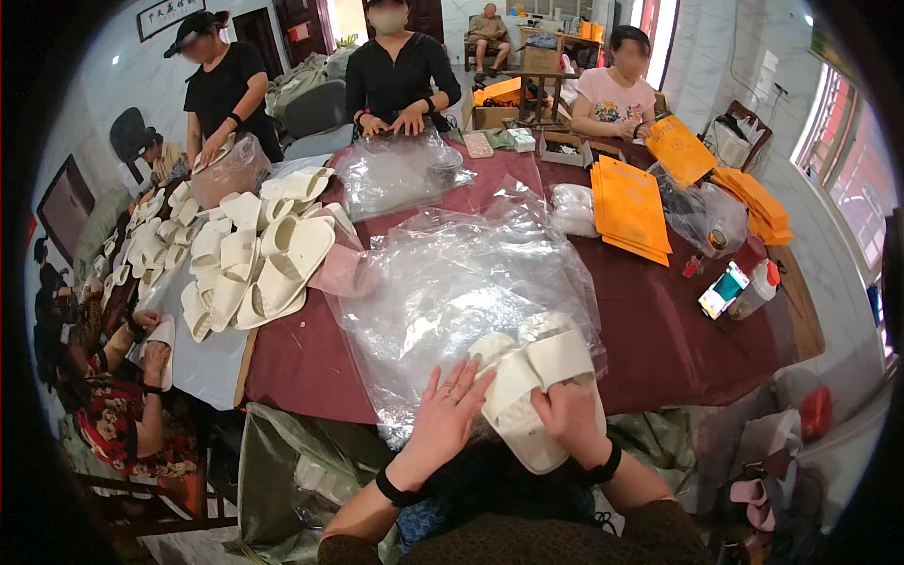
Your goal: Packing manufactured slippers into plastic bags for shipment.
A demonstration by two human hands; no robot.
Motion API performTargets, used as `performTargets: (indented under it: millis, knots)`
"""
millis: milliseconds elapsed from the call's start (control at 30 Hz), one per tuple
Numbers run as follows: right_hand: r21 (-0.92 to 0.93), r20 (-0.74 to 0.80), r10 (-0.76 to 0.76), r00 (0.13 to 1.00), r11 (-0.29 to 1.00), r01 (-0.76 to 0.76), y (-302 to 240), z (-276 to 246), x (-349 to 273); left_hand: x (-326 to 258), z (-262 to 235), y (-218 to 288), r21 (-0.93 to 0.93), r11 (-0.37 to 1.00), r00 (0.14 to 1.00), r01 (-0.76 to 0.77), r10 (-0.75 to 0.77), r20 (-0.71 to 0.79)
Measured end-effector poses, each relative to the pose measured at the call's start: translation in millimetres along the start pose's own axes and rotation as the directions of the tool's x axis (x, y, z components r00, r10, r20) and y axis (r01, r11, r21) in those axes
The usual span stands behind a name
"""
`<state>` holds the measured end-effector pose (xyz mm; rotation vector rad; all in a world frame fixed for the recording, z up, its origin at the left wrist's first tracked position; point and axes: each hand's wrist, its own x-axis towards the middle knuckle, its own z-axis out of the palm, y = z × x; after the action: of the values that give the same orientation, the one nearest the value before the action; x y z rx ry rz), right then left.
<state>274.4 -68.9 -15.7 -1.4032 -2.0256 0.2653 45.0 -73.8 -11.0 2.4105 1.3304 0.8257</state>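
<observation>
A pair of cream slippers [518, 416] lies at the table's near edge in front of me, partly over a pile of clear plastic bags [443, 292]. My right hand [571, 419] is closed on the slippers, its fingers bent down over the footbed just below the straps. Beside the pair's left edge, my left hand [446, 414] is open with its fingers stretched out. Those fingertips reach the slipper's side and the plastic next to it; whether they press on either I cannot tell.
Many loose cream slippers [273, 254] are heaped to my left. Orange paper bags [629, 209] lie at the right, near a phone [723, 290] and a plastic jar [756, 294]. Other people stand or sit around the maroon table [659, 339]. A green sack [282, 471] hangs open below its edge.
</observation>
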Motion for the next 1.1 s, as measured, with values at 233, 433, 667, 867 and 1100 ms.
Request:
performTargets:
  millis: [233,433,667,867,1100]
  knots:
    - [0.009,0.05,-0.093,0.994,0.996,0.092,0,15,-13,3,0,-2,-0.211,0.977,0.996,-0.019,0.038,0.084]
    - [-0.019,0.029,-0.08,0.996,0.997,0.08,-1,7,-4,7,1,14,-0.483,0.864,0.955,-0.145,0.249,0.159]
    - [-0.021,-0.029,-0.092,0.995,0.996,0.091,2,7,0,5,3,9,-0.037,0.989,0.983,-0.141,0.144,0.115]
    - [-0.156,0.021,-0.414,0.91,0.898,0.412,16,9,30,5,11,29,-0.488,0.822,0.894,-0.294,0.417,0.162]
    - [0.031,-0.065,0.29,0.955,0.957,-0.289,14,71,92,-4,-4,43,-0.595,0.743,0.822,-0.307,0.522,0.228]
